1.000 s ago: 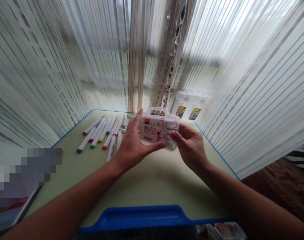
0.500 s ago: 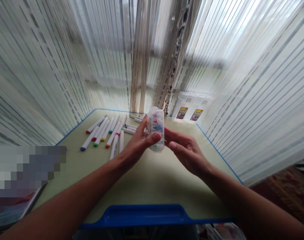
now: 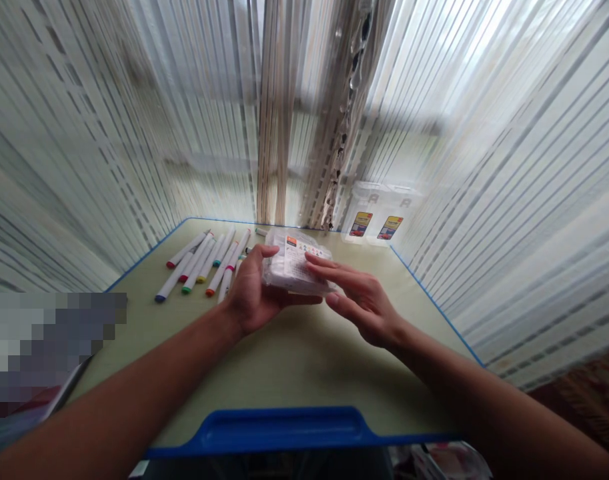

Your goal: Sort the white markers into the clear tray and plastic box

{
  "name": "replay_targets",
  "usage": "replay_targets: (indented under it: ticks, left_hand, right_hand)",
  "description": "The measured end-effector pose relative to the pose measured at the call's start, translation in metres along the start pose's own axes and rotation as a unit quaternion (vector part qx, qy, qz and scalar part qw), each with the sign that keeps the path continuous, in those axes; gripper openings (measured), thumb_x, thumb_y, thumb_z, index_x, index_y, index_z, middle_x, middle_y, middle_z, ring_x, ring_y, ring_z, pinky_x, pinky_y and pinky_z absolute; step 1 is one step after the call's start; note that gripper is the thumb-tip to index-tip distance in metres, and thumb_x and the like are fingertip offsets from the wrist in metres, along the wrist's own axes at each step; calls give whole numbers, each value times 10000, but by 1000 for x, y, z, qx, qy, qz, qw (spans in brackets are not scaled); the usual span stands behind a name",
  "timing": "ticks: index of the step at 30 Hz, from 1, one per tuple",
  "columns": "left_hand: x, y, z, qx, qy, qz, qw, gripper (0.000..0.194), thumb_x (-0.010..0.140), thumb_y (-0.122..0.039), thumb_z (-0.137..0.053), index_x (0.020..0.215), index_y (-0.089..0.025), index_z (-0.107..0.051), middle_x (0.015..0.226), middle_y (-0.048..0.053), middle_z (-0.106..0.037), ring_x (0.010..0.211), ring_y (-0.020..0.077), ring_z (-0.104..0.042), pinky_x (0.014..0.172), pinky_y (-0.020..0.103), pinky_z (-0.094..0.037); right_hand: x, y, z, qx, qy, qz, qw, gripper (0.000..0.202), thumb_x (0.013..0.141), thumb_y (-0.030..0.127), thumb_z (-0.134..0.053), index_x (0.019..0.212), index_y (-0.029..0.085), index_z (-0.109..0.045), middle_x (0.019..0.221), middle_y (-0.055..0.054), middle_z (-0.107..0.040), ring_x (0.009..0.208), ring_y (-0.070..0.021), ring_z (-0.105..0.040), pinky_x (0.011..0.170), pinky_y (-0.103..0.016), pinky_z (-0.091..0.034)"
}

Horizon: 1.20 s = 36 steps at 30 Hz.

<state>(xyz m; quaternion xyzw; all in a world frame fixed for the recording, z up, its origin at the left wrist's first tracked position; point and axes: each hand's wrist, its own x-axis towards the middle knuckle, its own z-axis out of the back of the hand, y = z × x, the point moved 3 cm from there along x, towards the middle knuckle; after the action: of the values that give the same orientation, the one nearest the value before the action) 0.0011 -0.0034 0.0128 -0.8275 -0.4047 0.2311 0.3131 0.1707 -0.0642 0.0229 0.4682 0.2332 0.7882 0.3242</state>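
- Clear plastic marker case [image 3: 304,270] here, its label's small print too blurred to read, and my left hand [image 3: 251,293] covering its near-left corner.
- Some white markers [image 3: 197,263] are partly hidden behind that hand; blocky pixels mask the far left.
- Bare tabletop [image 3: 294,360] stretches from under my hands to the blue front ledge [image 3: 284,430], with more room rightward; the curtain [image 3: 209,133] rises behind the far edge.
- Case is up above the table, between my palms: left thumb on top, fingers underneath, holding it.
- My right hand [image 3: 367,300] is loosely open, fingertips over the label, thumb by the lower right corner.
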Motion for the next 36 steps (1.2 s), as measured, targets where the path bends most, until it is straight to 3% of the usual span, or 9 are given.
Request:
replay_targets:
  ticks: [4,8,12,15,17,23,28,32,36]
  left_hand:
    - [2,-3,3,26,-41,-52,997,529,861,-322,-533,1334,-92,-597,1090,184,-766,900,353,-747,700,549,-637]
    - [2,-7,6,55,-82,-107,989,428,869,-289,-585,1246,-98,-647,1058,163,-777,834,301,-746,616,444,-655]
    - [4,-7,9,84,-91,-127,984,361,897,-301,-633,1202,-113,-673,1069,157,-780,899,288,-750,659,400,-666]
    - [7,-5,11,111,-65,-126,984,355,917,-359,-658,1198,-142,-677,1083,150,-780,937,282,-752,705,400,-667]
    - [8,-5,13,140,-57,-127,980,376,905,-403,-694,1197,-168,-674,1093,138,-778,940,275,-753,706,390,-663]
    - [12,-7,18,262,-61,-189,944,529,787,-478,-824,1201,-195,-655,1142,103,-765,945,264,-747,748,372,-635]
    - [14,-11,20,305,-39,-240,921,495,692,-344,-903,1105,-163,-698,1102,78,-770,1077,262,-703,1017,416,-534]
    - [11,-13,17,343,-24,-241,907,465,652,-239,-904,1073,-156,-725,1047,59,-767,1060,264,-686,1019,425,-518]
    - [7,-12,14,348,-17,-214,913,495,638,-198,-894,1098,-155,-717,1088,66,-755,1046,259,-681,1007,423,-507]
  right_hand:
    - [2,-14,12,-103,-148,-11,984,334,951,324,-648,1270,257,-726,1347,-118,-684,1276,-275,-628,1101,-492,-486]
    - [5,-37,25,-19,-284,-144,948,482,856,493,-732,1242,208,-692,1290,-140,-674,1153,-280,-659,896,-432,-599]
    - [6,-49,16,162,-234,-291,914,545,827,559,-729,1222,190,-662,1057,-97,-719,777,-181,-667,528,-268,-559]
    - [6,-49,8,211,-186,-302,911,486,805,547,-758,1102,168,-693,858,-50,-711,573,-120,-575,407,-222,-461]
    - [6,-50,8,213,-182,-283,917,473,782,520,-792,1085,172,-690,824,-35,-718,561,-116,-579,421,-224,-469]
    - [8,-61,17,174,-208,-239,932,466,758,448,-836,1130,219,-675,907,-32,-760,818,-176,-692,663,-290,-569]
    - [7,-67,20,163,-211,-221,938,478,696,389,-888,1100,227,-690,1025,-49,-761,921,-213,-708,855,-391,-567]
    - [6,-64,19,157,-201,-202,945,460,680,346,-894,1085,212,-722,1074,-63,-759,1029,-248,-690,1013,-459,-507]
    - [7,-61,18,150,-200,-199,948,324,698,278,-856,995,205,-749,1004,-48,-767,1012,-247,-680,992,-442,-502]
